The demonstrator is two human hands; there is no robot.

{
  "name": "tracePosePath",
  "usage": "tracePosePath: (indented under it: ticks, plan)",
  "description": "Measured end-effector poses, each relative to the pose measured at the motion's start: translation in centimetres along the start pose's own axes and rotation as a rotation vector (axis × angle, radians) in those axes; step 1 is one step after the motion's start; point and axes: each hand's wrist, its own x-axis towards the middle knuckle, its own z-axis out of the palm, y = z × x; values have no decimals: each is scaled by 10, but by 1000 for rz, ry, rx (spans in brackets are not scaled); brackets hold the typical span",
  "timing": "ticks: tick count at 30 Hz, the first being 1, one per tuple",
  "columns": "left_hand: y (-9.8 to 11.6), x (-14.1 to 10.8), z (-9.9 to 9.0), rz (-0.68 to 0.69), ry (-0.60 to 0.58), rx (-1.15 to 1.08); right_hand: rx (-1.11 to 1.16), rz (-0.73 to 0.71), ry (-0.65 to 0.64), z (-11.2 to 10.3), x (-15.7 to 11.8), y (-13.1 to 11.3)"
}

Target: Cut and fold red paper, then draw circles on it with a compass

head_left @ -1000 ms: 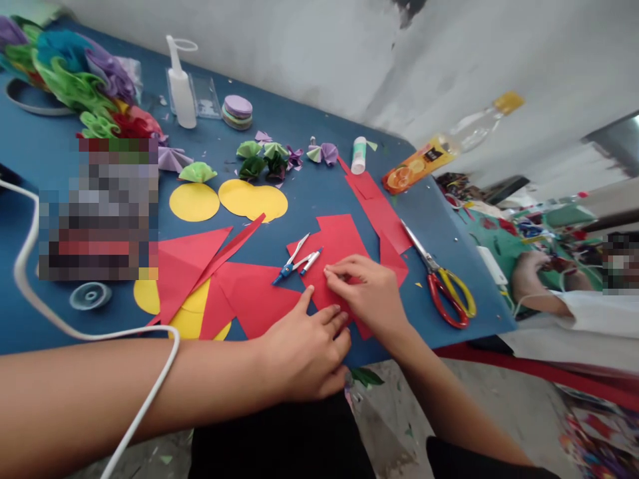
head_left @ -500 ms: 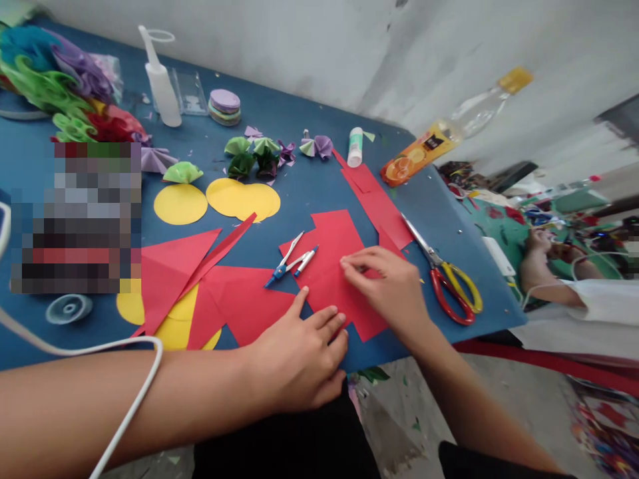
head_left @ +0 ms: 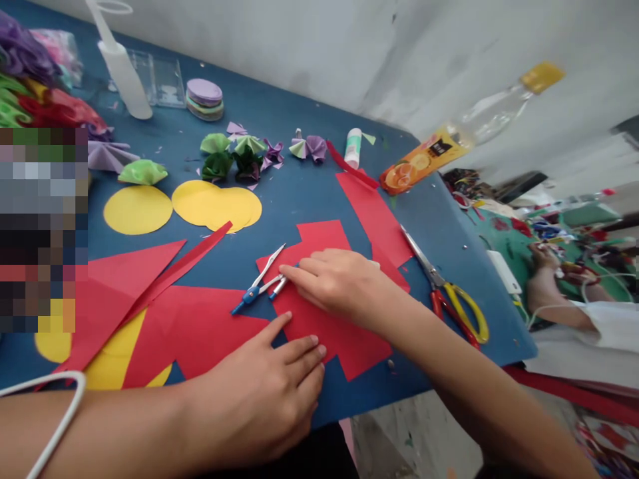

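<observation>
My left hand [head_left: 269,392] lies open, palm down, its fingers spread over the lower left edge of a red paper sheet [head_left: 344,332]. Across that sheet reaches my right hand [head_left: 339,283], fingers drawn together at one leg of a blue and silver drawing compass [head_left: 252,293]. The thumb is hidden beneath the right hand, as is part of that leg. The compass lies flat with its legs apart, partly on the red sheet. More red paper [head_left: 214,326] lies left of it, overlapping yellow paper [head_left: 117,352]. A small white thing shows behind the right wrist; its kind is unclear.
Scissors [head_left: 444,286] and an orange drink bottle [head_left: 429,156] are at the right. A glue stick [head_left: 353,148], folded paper flowers [head_left: 234,156], yellow circles [head_left: 137,209] and a white squeeze bottle [head_left: 124,80] stand or lie farther back. A co-worker's arm [head_left: 559,299] shows at the right.
My right hand has moved left from the red sheet's right part to the compass. The left hand stays on the sheet. The view has shifted right and closer.
</observation>
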Motion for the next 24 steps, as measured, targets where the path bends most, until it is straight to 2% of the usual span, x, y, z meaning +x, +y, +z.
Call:
tracePosePath:
  ticks: [3, 4, 6, 8, 10, 12, 14, 18, 24]
  plan:
    - [-3, 1, -1, 38, 15, 9, -77, -13, -15, -5, 7, 9]
    - [-4, 1, -1, 44, 17, 12, -75, 28, 11, -8, 6, 13]
    - [-4, 1, -2, 48, 13, 18, 26, 171, 144, -14, -1, 19]
    - [-3, 1, -2, 35, 1, 25, 295, 336, 324, -18, -10, 24]
    - [-3, 2, -2, -11, -9, 49, 698, 410, 424, -15, -17, 25]
    - [-3, 3, -2, -69, -15, 83, 1060, 396, 381, -5, -20, 25]
    - [-4, 3, -2, -104, -20, 102, 1212, 366, 301, 8, -19, 25]
    - [-5, 4, -3, -114, -41, 90, 1116, 317, 223, 24, -15, 25]
    - [-5, 5, -7, -115, -69, 80, 1072, 309, 211, 25, -16, 21]
